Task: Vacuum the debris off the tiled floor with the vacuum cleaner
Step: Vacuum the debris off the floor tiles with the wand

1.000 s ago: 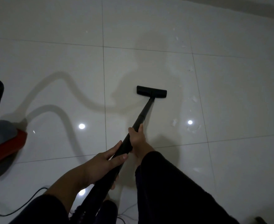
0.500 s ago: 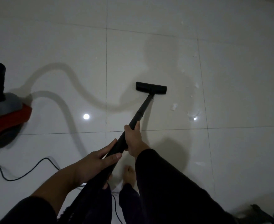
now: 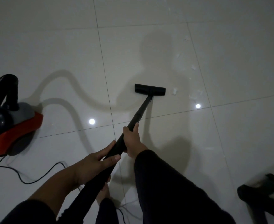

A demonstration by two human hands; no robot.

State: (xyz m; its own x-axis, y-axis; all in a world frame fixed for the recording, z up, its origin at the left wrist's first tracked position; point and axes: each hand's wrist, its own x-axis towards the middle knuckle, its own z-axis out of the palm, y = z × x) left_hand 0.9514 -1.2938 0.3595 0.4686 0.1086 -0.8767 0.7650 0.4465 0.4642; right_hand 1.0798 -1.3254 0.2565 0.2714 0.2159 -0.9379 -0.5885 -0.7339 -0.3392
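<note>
A black vacuum wand [image 3: 141, 110] runs from my hands down to a flat black floor nozzle [image 3: 149, 89] resting on the glossy white tiled floor [image 3: 52, 54]. My right hand [image 3: 132, 141] grips the wand further along it, and my left hand [image 3: 96, 165] grips it closer to my body. Pale scraps of debris [image 3: 174, 91] lie just right of the nozzle, and more debris [image 3: 193, 67] is scattered beyond and to the right. The red and grey vacuum body [image 3: 15, 125] sits on the floor at the left with its black hose [image 3: 8, 88] arching up.
A thin black power cord [image 3: 33, 177] snakes across the tiles from the vacuum body toward my feet. A dark chair base or stand [image 3: 262, 196] sits at the lower right. My bare foot [image 3: 103, 194] shows below the wand. Ceiling lights reflect on the tiles.
The view has shifted, so the vacuum body and its cord now show more fully at the left. The nozzle sits closer to the debris on its right. A dark object has appeared at the lower right.
</note>
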